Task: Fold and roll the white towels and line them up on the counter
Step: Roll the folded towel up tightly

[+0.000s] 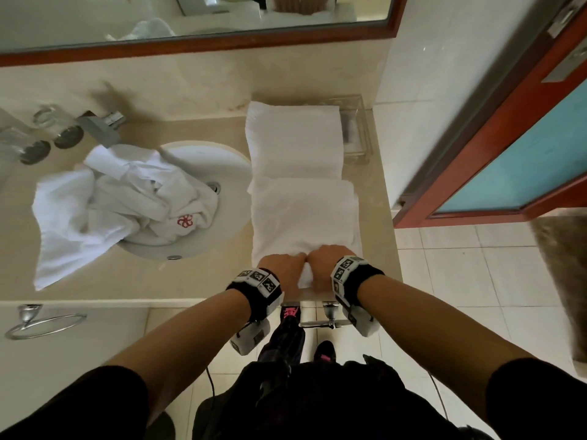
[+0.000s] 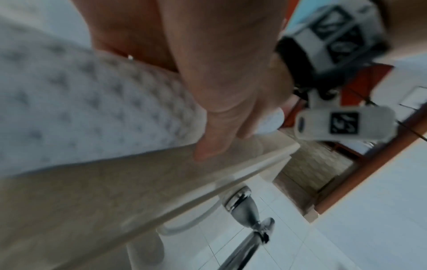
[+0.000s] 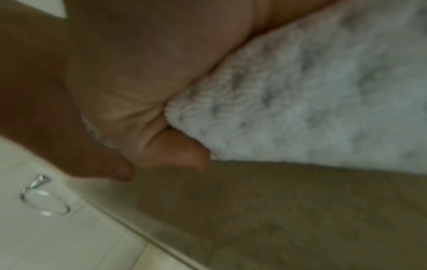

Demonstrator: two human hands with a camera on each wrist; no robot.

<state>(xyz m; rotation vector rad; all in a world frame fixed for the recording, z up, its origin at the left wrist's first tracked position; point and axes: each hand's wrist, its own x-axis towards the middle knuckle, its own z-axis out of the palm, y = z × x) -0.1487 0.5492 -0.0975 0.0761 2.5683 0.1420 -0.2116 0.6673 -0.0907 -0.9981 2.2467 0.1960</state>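
Head view: counter (image 1: 197, 287) w/ sink, folded towel (image 1: 303, 214) lying long axis away from the person, near end at the counter edge, under both hands. Left hand (image 1: 281, 265) & right hand (image 1: 327, 258) side by side, equally near, fingers curled round the started roll; judged next: roll fwd, away from body.

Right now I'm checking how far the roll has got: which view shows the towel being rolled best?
The head view: it shows the whole towel flat on the counter, with both hands at its near end. The left wrist and right wrist views show only blurred patches of its terry surface beside the fingers.
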